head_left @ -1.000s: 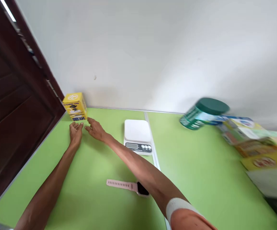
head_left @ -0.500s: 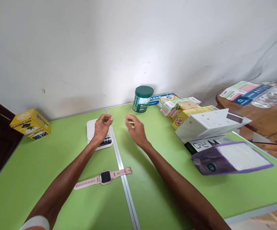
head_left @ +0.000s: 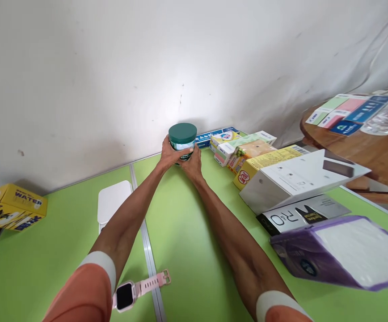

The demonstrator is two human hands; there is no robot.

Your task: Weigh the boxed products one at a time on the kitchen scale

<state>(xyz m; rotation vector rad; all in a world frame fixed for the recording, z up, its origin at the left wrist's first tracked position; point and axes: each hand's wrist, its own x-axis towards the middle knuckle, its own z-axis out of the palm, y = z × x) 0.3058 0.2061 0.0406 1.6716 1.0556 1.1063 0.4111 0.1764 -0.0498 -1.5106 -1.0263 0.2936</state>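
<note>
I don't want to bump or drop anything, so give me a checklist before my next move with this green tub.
1. Left hand and right hand on the green tub: ok, one at each side.
2. Lid on top: ok; how tight, cannot tell.
3. Tub resting on the table: cannot tell, the hands hide most of its base.
4. Scale display in sight: not ok, the left forearm is in the way.
5. Right forearm clear of the white box: ok, table shows between.
6. Watch fully in sight: not ok, the left sleeve hides part of its strap.
</note>
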